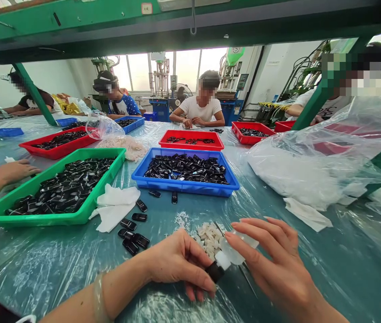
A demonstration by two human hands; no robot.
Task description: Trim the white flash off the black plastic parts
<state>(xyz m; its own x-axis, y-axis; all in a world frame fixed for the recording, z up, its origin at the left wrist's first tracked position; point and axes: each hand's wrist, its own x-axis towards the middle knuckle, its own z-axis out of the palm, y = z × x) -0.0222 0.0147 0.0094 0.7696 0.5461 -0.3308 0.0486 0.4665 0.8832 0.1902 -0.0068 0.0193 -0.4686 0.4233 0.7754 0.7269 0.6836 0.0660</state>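
Black part (215, 272) | partly covered, held in left grip (178, 259) | right grip (276, 264): thumb hidden, can't tell if holding

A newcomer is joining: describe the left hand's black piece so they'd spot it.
On the plastic-covered table, find the left hand, nearer than the blue tray. It pinches the black piece, set apart from the loose black pieces nearby by the white piece at its end.

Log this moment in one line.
left hand: holding black part | white piece: at its end | right hand: near translucent piece, grip unclear
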